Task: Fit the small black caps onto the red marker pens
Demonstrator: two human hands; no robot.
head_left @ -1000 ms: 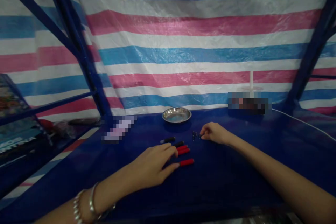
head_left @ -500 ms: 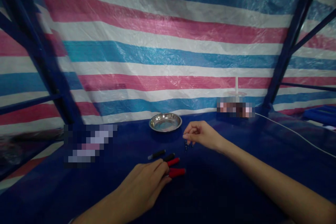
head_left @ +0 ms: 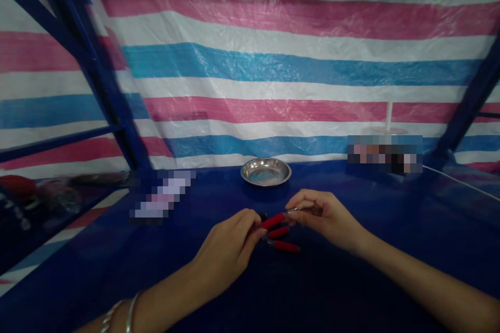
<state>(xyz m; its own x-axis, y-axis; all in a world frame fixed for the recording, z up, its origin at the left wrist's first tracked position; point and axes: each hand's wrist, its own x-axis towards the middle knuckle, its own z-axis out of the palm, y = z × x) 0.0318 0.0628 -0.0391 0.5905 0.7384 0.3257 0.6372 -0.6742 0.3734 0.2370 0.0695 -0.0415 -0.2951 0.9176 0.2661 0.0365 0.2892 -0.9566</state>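
Observation:
My left hand (head_left: 238, 239) is closed on a short red pen-like barrel (head_left: 273, 220) that points to the right and is raised at that end. My right hand (head_left: 326, 216) pinches a small shiny metal piece (head_left: 291, 210) against the barrel's right end; whether it sits inside or only touches, I cannot tell. Just below lie two more red pen-like barrels, one (head_left: 278, 232) close under the held barrel and one (head_left: 287, 246) nearer me with a clear tip. A black barrel (head_left: 263, 216) shows partly behind my left fingers.
A round steel dish (head_left: 265, 173) stands toward the back of the blue table (head_left: 332, 291). At the back right are a blurred-out item (head_left: 385, 154), a white upright rod (head_left: 389, 116) and a white cable (head_left: 457, 181). Another blurred-out item (head_left: 164, 195) lies left. Striped sheeting hangs behind.
My left hand has lifted a red barrel off the table. My right hand has come to its end with the small metal piece. The view has shifted, so the scene sits further right.

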